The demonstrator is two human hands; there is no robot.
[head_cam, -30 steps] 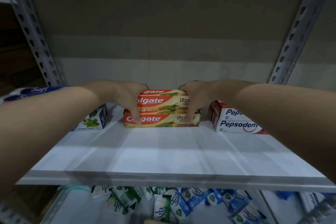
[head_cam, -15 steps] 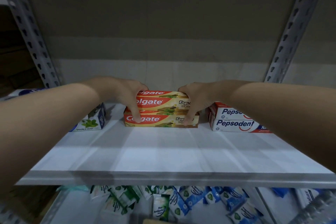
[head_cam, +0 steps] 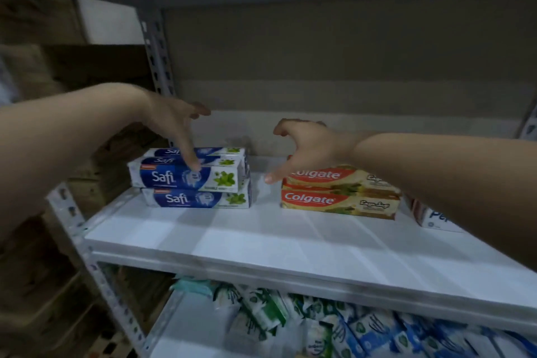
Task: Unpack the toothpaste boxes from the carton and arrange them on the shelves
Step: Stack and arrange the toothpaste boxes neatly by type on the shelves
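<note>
A: Boxes status? Axis first.

B: Safi boxes (head_cam: 191,180) stacked at left rear of the white shelf (head_cam: 261,244), long axis running left-right, printed faces toward the shelf's front edge. Top front box sits slightly skewed over the one under it. Colgate boxes (head_cam: 340,192) two high just right of them, same left-right axis, logos facing front. Narrow gap of bare shelf between the two stacks.

A: Hands?

B: Left hand (head_cam: 174,122) over the Safi stack, fingers straight and spread, one fingertip touching the top front box. Grips nothing. Right hand (head_cam: 308,148) above the left end of the Colgate stack, fingers apart and loosely curved, holds nothing; contact with the top box unclear.

A: Room?

B: Wide bare strip along the shelf's front edge, ahead of both stacks. Pepsodent box (head_cam: 433,218) at far right, mostly hidden by the right forearm. Perforated upright (head_cam: 154,46) stands behind the Safi stack. Lower shelf (head_cam: 186,325) holds a jumble of packets (head_cam: 334,325).
</note>
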